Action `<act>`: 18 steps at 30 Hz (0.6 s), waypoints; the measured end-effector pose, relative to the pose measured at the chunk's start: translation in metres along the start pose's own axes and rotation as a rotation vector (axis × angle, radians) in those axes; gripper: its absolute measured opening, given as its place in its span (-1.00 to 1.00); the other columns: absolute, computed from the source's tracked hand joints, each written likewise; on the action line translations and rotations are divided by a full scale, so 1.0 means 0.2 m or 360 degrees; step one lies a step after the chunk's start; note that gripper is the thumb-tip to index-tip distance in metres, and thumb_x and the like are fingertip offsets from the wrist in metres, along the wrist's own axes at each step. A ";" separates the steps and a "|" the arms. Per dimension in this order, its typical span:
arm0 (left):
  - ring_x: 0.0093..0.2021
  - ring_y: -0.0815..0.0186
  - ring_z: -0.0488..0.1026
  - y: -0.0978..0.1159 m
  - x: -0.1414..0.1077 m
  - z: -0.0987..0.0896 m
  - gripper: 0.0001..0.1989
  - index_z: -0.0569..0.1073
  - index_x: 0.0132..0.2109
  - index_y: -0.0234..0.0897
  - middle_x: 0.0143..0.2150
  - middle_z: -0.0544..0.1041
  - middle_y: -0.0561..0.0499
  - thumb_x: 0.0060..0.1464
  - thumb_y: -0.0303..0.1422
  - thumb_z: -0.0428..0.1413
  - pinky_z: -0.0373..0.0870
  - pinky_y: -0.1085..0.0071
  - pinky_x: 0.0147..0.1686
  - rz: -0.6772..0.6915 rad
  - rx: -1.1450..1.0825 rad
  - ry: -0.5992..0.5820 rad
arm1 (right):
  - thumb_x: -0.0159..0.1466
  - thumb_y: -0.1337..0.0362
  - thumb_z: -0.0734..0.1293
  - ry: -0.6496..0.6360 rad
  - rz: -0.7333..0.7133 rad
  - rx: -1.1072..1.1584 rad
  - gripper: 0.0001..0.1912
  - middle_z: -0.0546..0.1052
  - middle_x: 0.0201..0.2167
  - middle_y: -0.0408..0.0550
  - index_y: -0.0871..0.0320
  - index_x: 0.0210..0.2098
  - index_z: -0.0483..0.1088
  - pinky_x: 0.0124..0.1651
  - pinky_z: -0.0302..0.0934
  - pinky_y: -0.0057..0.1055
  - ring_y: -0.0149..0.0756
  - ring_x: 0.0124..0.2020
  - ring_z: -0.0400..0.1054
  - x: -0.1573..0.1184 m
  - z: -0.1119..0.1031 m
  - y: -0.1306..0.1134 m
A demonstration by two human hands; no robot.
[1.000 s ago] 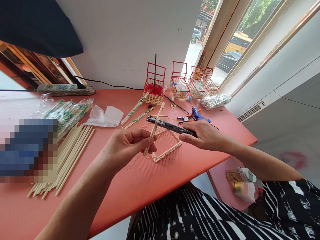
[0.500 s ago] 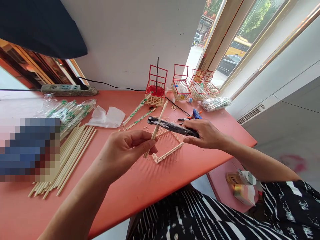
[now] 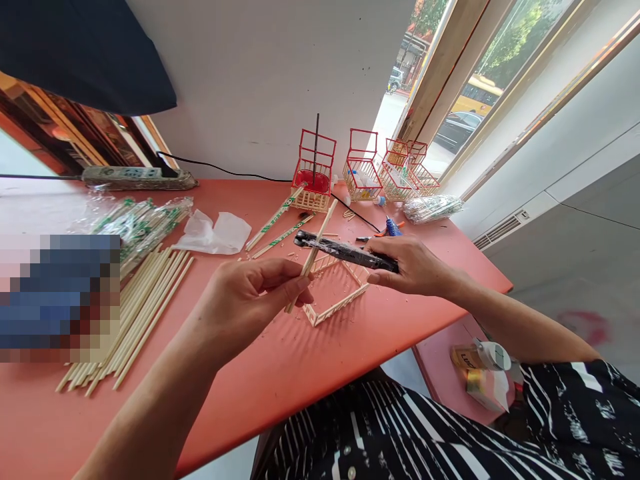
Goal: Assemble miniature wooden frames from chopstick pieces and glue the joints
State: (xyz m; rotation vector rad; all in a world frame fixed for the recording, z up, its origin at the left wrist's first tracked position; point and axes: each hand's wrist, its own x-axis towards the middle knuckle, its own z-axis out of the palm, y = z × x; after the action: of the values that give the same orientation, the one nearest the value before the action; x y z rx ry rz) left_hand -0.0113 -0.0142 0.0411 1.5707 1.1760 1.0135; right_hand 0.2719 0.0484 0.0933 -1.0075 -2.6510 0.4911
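Observation:
Pinched between thumb and fingers of my left hand (image 3: 260, 287) are wooden chopsticks (image 3: 326, 223), slanting up and away; the exact number is hard to tell. My right hand (image 3: 413, 265) is wrapped around a long black hand tool (image 3: 345, 251), saw-like, with a rounded end and whitish dust along it. The tool lies across the chopsticks just above my left fingers; its working edge is hidden. Below them on the table is a square frame of short wooden sticks (image 3: 340, 305), partly covered by my hands.
On the red table (image 3: 280, 400), loose chopsticks (image 3: 145, 313) lie at left, near wrapped chopsticks (image 3: 150, 223) and a white plastic sheet (image 3: 214, 232). Red-topped stick baskets (image 3: 313, 180) stand at the back. A blue glue gun (image 3: 393, 227) and a power strip (image 3: 137, 178) are also there.
The chopsticks and my left hand have shifted very slightly; the tool still crosses the chopsticks in nearly the same place. Both grips are unchanged.

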 end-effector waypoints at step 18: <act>-0.44 0.33 0.50 0.02 0.01 0.01 -0.72 0.68 -0.35 -0.17 -0.42 0.67 0.03 0.15 -0.11 0.20 0.38 0.40 -0.38 -0.0017 0.0130 0.0082 | 0.40 -0.45 0.09 -0.0050 0.0064 -0.0020 -0.27 0.22 -0.53 -0.24 0.10 -0.43 0.18 -0.32 -0.07 -0.38 -0.41 -0.49 0.07 -0.02 -0.01 -0.03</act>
State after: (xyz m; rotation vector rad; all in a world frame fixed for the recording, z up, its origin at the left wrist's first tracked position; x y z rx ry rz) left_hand -0.0073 -0.0133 0.0445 1.6086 1.2740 1.0158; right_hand 0.2712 0.0422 0.0982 -1.0670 -2.6695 0.5032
